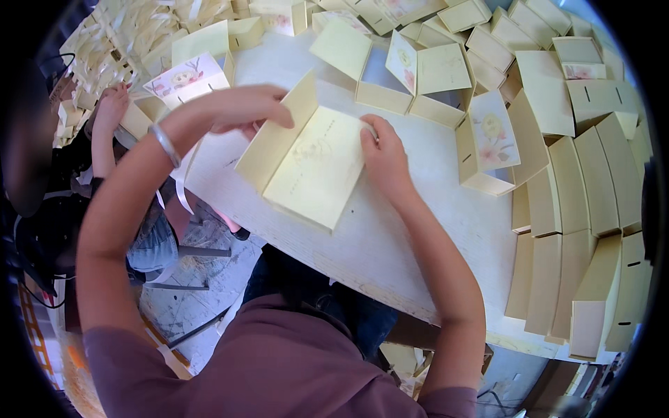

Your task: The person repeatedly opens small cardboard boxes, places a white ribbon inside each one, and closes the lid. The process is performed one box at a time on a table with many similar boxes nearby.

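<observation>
A cream cardboard gift box (317, 171) is held slightly tilted over the white table. Its long left panel (279, 136) stands up at an angle, and faint printing marks the broad face. My left hand (252, 108), slightly blurred, grips the upper part of that panel, with some of its fingers hidden behind. My right hand (385, 150) pinches the box's upper right edge between thumb and curled fingers. Just beyond the box stand opened boxes with raised lids (383, 94). Left of my left hand is a box with a floral picture (185, 78).
Stacked cream boxes (585, 184) line the table's right side, and more lie along the far edge. Ribbon-covered boxes (153, 35) are heaped at the far left. Another person's hand (111, 104) is near that heap. The white table's front edge (306, 263) curves before me.
</observation>
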The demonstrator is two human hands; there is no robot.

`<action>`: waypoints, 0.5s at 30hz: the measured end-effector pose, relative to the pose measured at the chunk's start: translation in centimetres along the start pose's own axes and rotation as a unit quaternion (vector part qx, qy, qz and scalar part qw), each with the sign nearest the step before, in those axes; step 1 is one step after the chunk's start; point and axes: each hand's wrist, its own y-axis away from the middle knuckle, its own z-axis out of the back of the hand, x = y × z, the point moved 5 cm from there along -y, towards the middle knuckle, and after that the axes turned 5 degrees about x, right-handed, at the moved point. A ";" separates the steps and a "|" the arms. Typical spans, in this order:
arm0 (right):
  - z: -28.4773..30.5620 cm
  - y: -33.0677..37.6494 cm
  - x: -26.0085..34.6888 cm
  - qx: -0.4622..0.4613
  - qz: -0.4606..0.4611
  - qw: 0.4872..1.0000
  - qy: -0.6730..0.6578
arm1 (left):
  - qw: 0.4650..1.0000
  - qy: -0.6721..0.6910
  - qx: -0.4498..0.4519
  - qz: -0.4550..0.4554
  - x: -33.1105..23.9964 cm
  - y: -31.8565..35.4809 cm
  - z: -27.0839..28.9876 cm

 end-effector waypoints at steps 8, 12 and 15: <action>-2.8 -0.2 5.2 0.065 0.127 0.946 0.291 | 0.972 0.234 0.001 -0.018 3.2 0.8 -5.3; 0.1 -1.4 4.5 -0.017 0.054 0.997 -0.046 | 0.933 0.357 -0.014 -0.041 5.4 1.1 -5.4; 4.3 -1.4 2.7 -0.010 0.018 0.952 -0.304 | 0.904 0.423 -0.018 -0.062 6.9 0.7 -5.6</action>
